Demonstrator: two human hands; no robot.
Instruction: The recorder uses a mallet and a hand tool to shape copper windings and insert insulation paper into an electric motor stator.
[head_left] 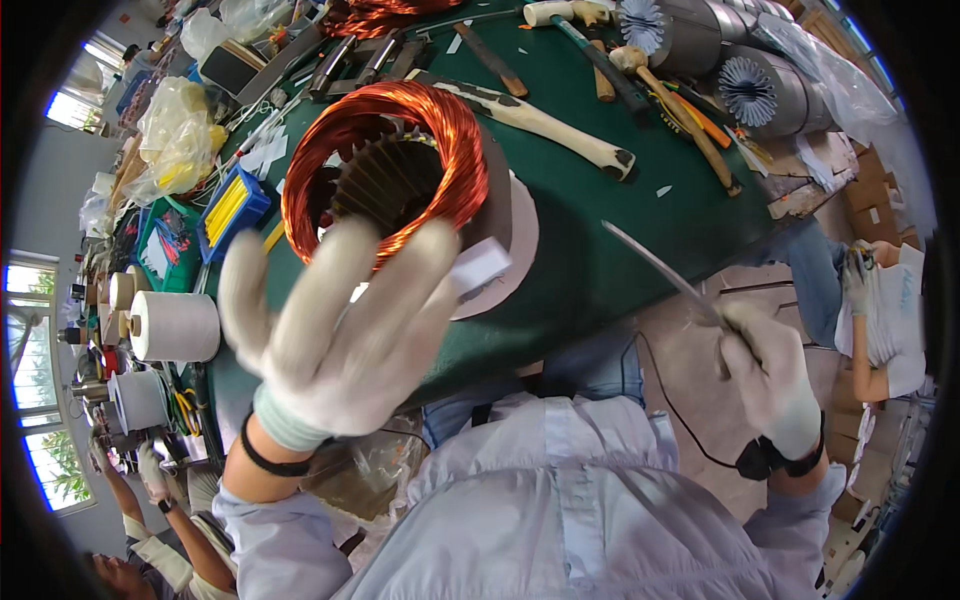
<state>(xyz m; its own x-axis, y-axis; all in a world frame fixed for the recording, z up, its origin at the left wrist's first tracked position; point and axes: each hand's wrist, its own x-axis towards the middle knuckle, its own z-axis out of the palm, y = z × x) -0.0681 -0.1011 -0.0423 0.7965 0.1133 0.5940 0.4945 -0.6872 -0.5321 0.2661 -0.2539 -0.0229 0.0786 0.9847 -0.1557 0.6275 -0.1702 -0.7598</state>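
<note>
My gloved left hand (345, 320) reaches over the near rim of a motor stator (497, 195), its outer fingers spread. A small white slip of paper (481, 266) shows at its thumb side and looks pinched between thumb and forefinger; the blurred fingers partly hide the grip. Thick copper windings (460, 140) ring the stator's open top, and dark slots line its bore. The stator rests on a white round base (526, 232). Off the table's edge, my gloved right hand (770, 375) is closed around a long, thin metal blade (660, 266) pointing up and left.
On the green table (590, 225) lie a worn pale wooden bar (545, 128), mallets (640, 65) and other hand tools. Finned metal cores (790, 95) stand far right. A blue bin of yellow strips (233, 213) and a white spool (175, 326) are left. Other people work at both sides.
</note>
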